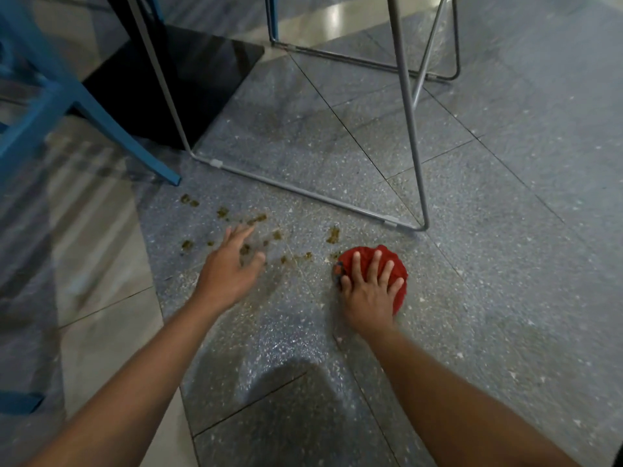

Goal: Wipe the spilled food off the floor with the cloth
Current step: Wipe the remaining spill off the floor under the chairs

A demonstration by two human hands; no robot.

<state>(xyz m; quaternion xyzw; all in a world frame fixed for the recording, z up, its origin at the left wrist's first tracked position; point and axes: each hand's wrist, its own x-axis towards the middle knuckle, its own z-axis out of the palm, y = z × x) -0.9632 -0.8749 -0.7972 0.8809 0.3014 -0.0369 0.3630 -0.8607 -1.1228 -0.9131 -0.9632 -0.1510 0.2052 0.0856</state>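
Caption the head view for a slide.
Right hand presses a red cloth to the speckled floor beside scattered food bits; left hand spread open over them.

One red cloth [367, 252] lies on the floor [505, 264]. Two grips are in sight, both bare hands: the left grip [226, 271] and the right grip [367, 291]. I make out about a dozen brownish food clumps [333, 234]; the finer crumbs among them are too small to count. Two grey metal floor rails show, a near rail [303, 193] and a far rail [364, 62]. I cannot tell whether they belong to one frame or two. There is one flat black base [161, 85]. One slanted blue leg [135, 143] plainly meets the floor; more blue pieces show along the left edge, too cut off to count.
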